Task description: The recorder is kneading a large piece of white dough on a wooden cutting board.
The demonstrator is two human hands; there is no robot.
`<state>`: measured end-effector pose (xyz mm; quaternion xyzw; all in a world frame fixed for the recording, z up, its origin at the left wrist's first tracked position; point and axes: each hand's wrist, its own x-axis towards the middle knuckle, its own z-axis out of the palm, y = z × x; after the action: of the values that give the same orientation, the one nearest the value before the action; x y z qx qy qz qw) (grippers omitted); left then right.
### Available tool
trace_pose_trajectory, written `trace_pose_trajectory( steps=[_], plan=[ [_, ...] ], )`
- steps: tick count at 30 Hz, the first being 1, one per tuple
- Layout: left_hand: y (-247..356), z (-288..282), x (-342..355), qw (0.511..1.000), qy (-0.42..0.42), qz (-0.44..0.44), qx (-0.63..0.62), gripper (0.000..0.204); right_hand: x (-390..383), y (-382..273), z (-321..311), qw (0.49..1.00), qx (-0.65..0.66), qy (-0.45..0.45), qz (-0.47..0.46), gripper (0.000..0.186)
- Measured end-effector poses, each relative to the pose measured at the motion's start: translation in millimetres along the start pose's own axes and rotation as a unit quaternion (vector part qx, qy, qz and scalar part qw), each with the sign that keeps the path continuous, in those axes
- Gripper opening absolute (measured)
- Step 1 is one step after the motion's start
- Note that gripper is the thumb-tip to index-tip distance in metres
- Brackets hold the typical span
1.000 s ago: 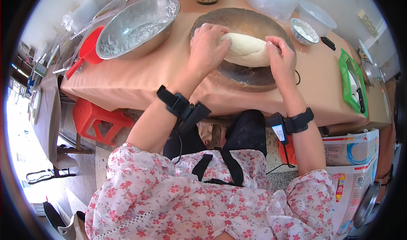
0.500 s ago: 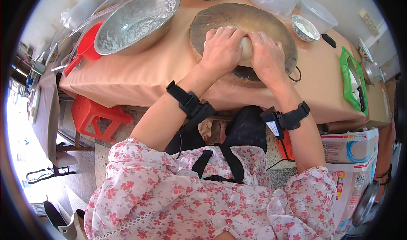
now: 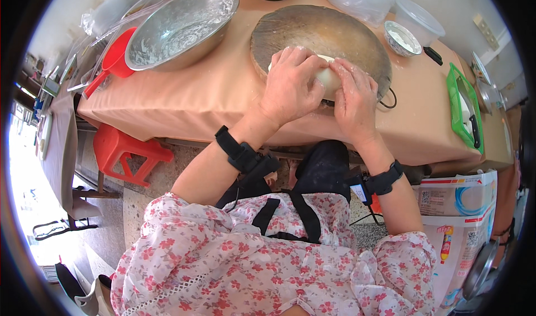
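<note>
A smooth, pale lump of dough [image 3: 329,83] rests near the front edge of a round wooden chopping board [image 3: 312,31]. My left hand [image 3: 295,81] is wrapped over the dough's left part, fingers curled on its far side. From the right, my right hand [image 3: 355,97] grips it too, with floury fingers bent over the top. Between the two hands the dough's white surface shows; the rest is covered by my fingers and palms.
A flour-dusted steel basin [image 3: 184,31] and a red ladle [image 3: 118,56] stand left of the board. To the right are a small bowl of white powder [image 3: 403,38], a clear plastic tub [image 3: 419,20] and a green basket [image 3: 462,115] holding a black-handled knife [image 3: 475,130].
Both hands have come back toward me with the dough, from the board's middle to its near edge. The fingers have curled around it and more of the board shows behind them.
</note>
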<state>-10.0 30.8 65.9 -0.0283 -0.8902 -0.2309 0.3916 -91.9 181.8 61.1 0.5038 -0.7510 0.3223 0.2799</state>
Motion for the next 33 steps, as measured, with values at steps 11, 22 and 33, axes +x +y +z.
trace_pose_trajectory(
  steps=[11,22,33],
  plan=[
    [-11.7,27.2,15.0,0.989,0.091,0.024,0.116,0.024,17.9,24.4,19.5,0.999,-0.027,0.022,-0.007,0.038],
    [-45.7,38.7,79.0,0.959,-0.15,-0.203,0.131,0.044,76.2,60.4,41.9,0.971,0.006,-0.125,0.204,0.04],
    [-20.7,26.3,25.7,0.99,-0.035,-0.054,0.128,0.026,30.0,34.1,24.2,0.992,-0.009,-0.068,0.103,0.034]
  ],
)
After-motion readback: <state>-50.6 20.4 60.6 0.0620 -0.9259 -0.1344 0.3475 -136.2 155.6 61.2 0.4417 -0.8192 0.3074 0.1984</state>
